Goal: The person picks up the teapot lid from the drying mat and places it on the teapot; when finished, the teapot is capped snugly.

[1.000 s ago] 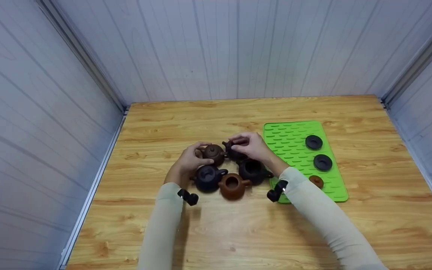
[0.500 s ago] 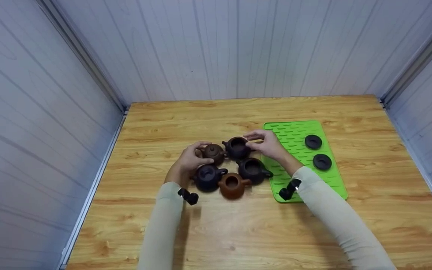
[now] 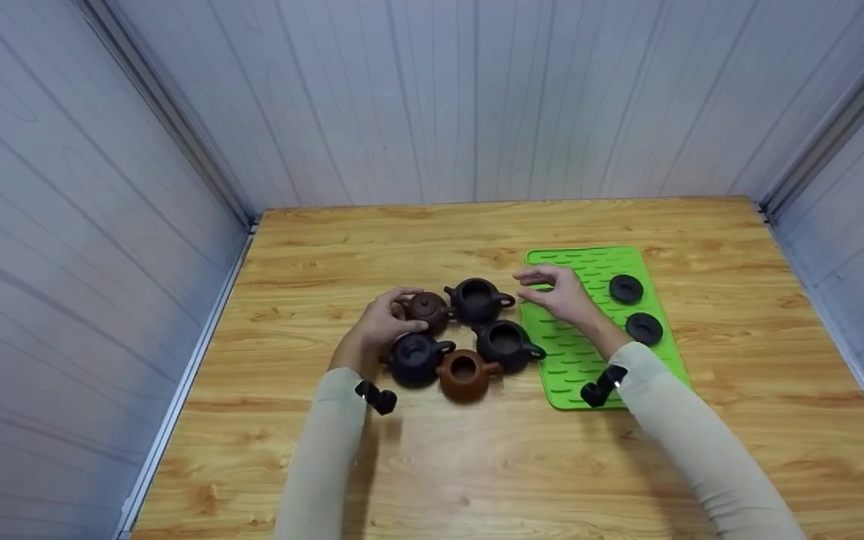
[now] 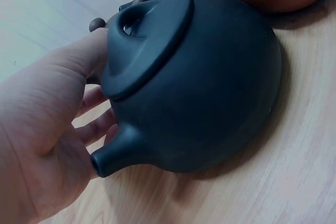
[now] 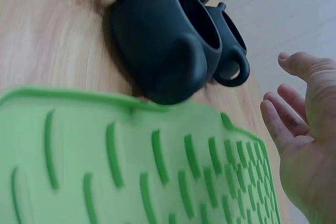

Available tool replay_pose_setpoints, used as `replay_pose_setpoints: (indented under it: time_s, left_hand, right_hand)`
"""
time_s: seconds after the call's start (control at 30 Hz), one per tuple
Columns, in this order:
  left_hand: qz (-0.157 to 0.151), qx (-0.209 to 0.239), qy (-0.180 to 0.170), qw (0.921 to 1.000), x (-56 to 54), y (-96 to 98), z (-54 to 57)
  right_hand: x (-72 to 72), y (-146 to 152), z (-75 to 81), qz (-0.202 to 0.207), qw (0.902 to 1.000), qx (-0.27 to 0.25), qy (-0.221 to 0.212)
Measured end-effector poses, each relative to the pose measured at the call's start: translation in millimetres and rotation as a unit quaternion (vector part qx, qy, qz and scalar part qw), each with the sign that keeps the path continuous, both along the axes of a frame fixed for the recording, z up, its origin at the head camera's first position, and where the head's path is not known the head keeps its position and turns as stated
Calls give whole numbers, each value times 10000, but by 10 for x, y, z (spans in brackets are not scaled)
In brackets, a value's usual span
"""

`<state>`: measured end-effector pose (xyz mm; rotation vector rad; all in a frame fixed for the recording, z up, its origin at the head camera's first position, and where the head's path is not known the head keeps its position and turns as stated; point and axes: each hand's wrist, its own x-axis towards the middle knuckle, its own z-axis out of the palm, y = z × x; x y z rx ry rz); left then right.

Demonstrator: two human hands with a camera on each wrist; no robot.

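Around the half-hidden brown teapot (image 3: 429,310), left hand (image 3: 382,322), fingers curled; right hand (image 3: 563,295), fingers apart

Diffuse light, soft glare on tabletop (image 3: 454,461)

from where i stand, both arms reach forward, in pale sleeves (image 3: 702,442) that end just short of the hands. the left forearm (image 3: 318,450) runs nearly straight ahead, and the left hand (image 3: 381,324) is angled inward at the wrist in a rounded grip, the left fingers (image 4: 97,131) curving along the far side and the left thumb (image 4: 84,53) along the near. the right forearm (image 3: 603,335) slants in leftward. its right hand (image 3: 565,294) is relaxed, the right fingers (image 3: 533,274) gently bowed, the right thumb (image 3: 535,297) apart from them.
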<state>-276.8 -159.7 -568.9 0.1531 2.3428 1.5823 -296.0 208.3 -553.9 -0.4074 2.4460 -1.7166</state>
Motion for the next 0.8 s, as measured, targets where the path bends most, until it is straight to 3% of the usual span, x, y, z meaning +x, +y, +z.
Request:
replay_pose_setpoints:
  time_s: [0.4,0.8]
  left_hand:
    - [-210,-454,325,9982,-38,51,70]
    - [-309,-1082,858,9899,-147,222,247]
  right_hand:
    - [54,328,39,-144,9998,133,-24]
    - [85,646,45,-412,9982,438,34]
